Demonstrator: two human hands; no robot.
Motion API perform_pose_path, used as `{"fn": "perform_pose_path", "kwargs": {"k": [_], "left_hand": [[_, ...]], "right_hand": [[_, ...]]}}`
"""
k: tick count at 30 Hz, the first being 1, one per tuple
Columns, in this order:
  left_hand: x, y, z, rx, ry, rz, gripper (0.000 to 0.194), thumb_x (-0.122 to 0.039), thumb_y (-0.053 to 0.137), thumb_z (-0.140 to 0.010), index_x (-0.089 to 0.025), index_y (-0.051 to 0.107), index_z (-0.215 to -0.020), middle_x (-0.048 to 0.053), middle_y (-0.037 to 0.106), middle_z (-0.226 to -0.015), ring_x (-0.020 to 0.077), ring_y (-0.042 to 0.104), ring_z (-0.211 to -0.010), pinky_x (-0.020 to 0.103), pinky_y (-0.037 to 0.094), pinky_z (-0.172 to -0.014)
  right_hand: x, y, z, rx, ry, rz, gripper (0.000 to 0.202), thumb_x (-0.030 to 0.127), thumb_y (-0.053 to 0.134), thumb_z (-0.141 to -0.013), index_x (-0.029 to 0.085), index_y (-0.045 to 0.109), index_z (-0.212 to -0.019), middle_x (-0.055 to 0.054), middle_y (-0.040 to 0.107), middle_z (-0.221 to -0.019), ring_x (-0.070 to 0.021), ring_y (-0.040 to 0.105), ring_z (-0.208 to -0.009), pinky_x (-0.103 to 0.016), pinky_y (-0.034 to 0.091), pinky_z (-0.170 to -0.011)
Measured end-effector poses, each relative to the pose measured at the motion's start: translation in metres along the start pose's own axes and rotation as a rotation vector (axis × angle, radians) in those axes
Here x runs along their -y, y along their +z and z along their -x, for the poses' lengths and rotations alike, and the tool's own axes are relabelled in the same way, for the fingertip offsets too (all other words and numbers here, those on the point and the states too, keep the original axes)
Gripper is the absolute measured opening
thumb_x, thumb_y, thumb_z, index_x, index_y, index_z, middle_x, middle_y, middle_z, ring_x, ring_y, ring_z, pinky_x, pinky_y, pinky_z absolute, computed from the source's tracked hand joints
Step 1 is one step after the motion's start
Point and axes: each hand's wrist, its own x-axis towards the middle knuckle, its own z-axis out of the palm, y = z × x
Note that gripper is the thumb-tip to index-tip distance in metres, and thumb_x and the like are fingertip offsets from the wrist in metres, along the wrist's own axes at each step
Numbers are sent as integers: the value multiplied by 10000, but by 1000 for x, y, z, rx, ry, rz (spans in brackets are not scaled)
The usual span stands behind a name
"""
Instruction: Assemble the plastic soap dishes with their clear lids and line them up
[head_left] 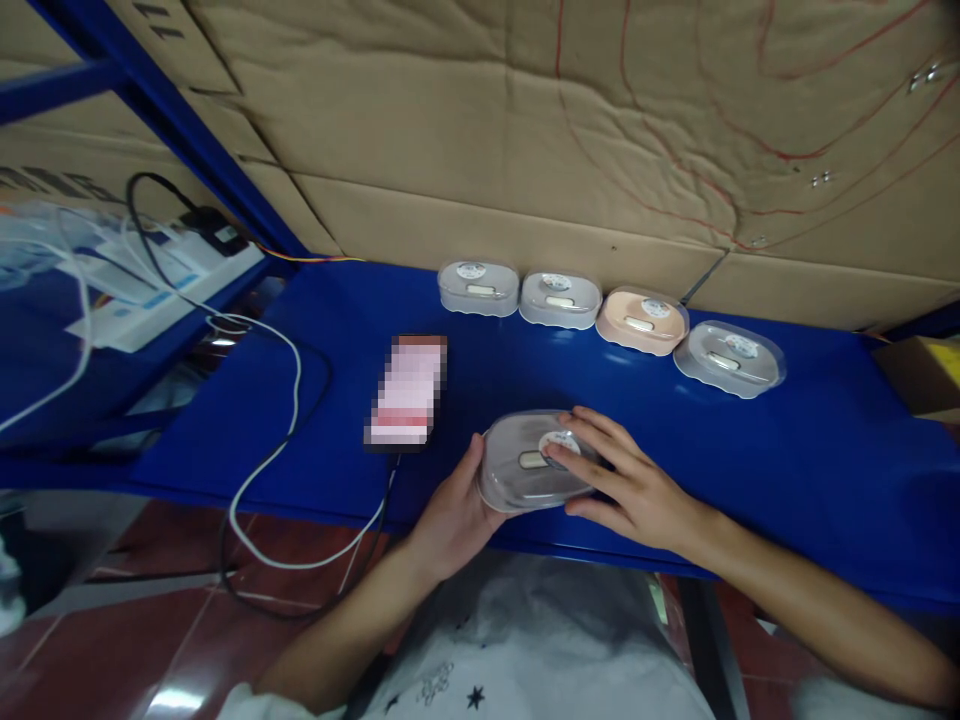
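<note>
Right of the phone (pixel 409 390), gripping the lidded box (pixel 514 490) in left hand (pixel 454 520), thumb at edge, fingers hidden; seemingly smoothing its label (pixel 562 444) with right hand (pixel 649 500), fingers spread; needing light pressure.

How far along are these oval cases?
Looks done: the back row, three grey cases and one peach case, all stickered. In hand: the fifth case, grey, held by the left hand, right hand touching its sticker. Remaining: apparently just this one, outside the row; no unstickered case shows.
</note>
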Motion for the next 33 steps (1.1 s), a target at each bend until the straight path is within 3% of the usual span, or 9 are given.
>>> {"fn": "perform_pose_path", "kwargs": {"k": [5,10,15,18,20,26,30,33], "left_hand": [[-2,0,-1,-16,-15,24,489,-542,492,-1087,-173,733,-1300,107,815,-1233,297,699,-1298,479,532,-1146],[-2,1,-3,-24,-41,26,512,-520,471,-1098,-146,681,-1377,139,791,-1287,326,656,-1359,518,501,-1174],[-1,9,-1,-77,24,-34,579,-460,498,-1100,-224,433,-1625,129,700,-1458,298,606,-1419,497,448,-1221],[0,12,0,-51,123,-54,702,-400,549,-1082,-277,244,-1703,130,671,-1498,279,579,-1450,491,386,-1263],[1,12,1,-16,132,-67,756,-366,582,-1061,-255,213,-1711,149,654,-1517,285,540,-1487,490,341,-1288],[2,6,2,40,123,-119,602,-317,551,-1055,-213,418,-1632,150,593,-1583,325,433,-1560,543,287,-1304],[3,6,1,53,118,-167,459,-316,589,-1033,-196,615,-1475,141,605,-1568,348,425,-1558,564,300,-1291],[3,6,1,67,133,-194,410,-321,606,-1023,-191,674,-1406,141,606,-1563,358,423,-1554,565,312,-1281]], "right_hand": [[2,1,-2,5,0,68,756,408,658,-1035,225,321,-1686,-168,474,-1641,-359,333,-1600,-606,437,-1244],[0,1,-1,35,1,136,786,485,684,-1009,198,366,-1668,-178,504,-1623,-365,360,-1589,-582,446,-1245],[-10,-10,5,73,-24,207,783,427,661,-1035,192,304,-1691,-167,488,-1648,-339,356,-1600,-550,443,-1256],[-17,-21,14,89,40,292,784,389,656,-1042,227,267,-1704,-154,470,-1665,-345,348,-1603,-559,458,-1242],[-19,-28,25,92,105,334,779,379,650,-1046,248,259,-1706,-146,451,-1679,-345,351,-1602,-562,462,-1238],[-23,-42,79,31,337,444,716,396,613,-1059,297,292,-1690,-133,457,-1675,-365,389,-1579,-602,476,-1199],[-31,-56,113,52,585,575,730,561,531,-1056,290,292,-1690,-164,417,-1694,-428,397,-1560,-674,440,-1178],[-40,-65,112,54,684,683,826,685,473,-1030,230,286,-1693,-221,364,-1711,-491,348,-1567,-735,363,-1191]]}}
